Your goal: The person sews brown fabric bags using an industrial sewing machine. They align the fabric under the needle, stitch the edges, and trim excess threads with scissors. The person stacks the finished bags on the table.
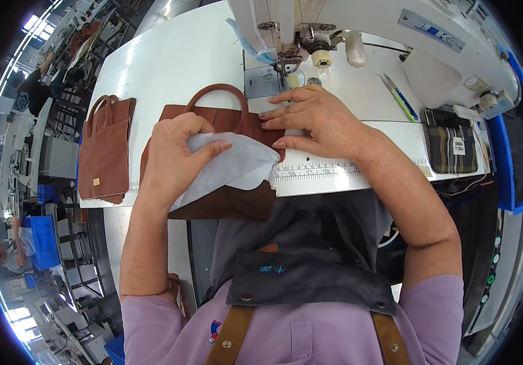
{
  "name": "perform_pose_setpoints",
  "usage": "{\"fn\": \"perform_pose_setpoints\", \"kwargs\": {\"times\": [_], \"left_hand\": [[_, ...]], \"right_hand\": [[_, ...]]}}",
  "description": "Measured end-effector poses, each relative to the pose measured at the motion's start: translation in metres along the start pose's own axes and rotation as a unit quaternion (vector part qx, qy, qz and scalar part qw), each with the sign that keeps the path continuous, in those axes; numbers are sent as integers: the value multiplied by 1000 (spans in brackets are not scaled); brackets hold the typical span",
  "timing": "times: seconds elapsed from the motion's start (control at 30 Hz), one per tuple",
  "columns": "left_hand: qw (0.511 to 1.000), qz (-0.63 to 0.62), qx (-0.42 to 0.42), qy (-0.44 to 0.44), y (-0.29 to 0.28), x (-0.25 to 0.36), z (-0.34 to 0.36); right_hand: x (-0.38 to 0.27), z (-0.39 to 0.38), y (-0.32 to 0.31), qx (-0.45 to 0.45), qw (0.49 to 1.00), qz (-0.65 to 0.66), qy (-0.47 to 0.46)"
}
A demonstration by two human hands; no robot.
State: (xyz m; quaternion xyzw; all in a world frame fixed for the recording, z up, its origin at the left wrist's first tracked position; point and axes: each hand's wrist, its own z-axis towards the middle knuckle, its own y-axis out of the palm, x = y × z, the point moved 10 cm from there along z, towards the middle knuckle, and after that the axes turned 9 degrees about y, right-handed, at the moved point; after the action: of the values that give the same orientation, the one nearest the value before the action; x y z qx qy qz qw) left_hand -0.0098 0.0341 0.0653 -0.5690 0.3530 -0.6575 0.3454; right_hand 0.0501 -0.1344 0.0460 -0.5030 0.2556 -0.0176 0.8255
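A brown leather bag piece [173, 112] with an arched handle [219, 89] lies on the white table in front of the sewing machine's needle area [284, 64]. Folded back over it is a whitish sheet of backing material [228, 159], and a dark brown panel [231, 204] hangs over the table's front edge below. My left hand [182, 149] is closed, pinching the upper left edge of the whitish sheet between thumb and fingers. My right hand [319, 121] rests with fingers stretched out, their tips on the right side of the leather by the handle's base.
Another stack of brown bag pieces with handles [106, 149] lies at the table's left end. A ruler strip [328, 168] runs along the front edge. To the right are thread snips [400, 97] and a plaid pouch [453, 149]. Blue bins [44, 242] and co-workers stand far left.
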Motion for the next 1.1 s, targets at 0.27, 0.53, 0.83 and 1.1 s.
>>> {"fn": "perform_pose_setpoints", "kwargs": {"times": [0.27, 0.53, 0.83, 1.1], "left_hand": [[908, 163, -210, 324, 59, 145, -64], [962, 126, 7, 241, 41, 65, -13], [974, 171, -21, 148, 74, 64, -51], [963, 183, 52, 189, 86, 68, -78]], "right_hand": [[4, -4, 4, 2, 1000, -4, -6], [7, -2, -3, 20, 1000, -5, 15], [1, -21, -30, 75, 991, 67, 92], [-47, -131, 10, 102, 937, 178, 284]]}}
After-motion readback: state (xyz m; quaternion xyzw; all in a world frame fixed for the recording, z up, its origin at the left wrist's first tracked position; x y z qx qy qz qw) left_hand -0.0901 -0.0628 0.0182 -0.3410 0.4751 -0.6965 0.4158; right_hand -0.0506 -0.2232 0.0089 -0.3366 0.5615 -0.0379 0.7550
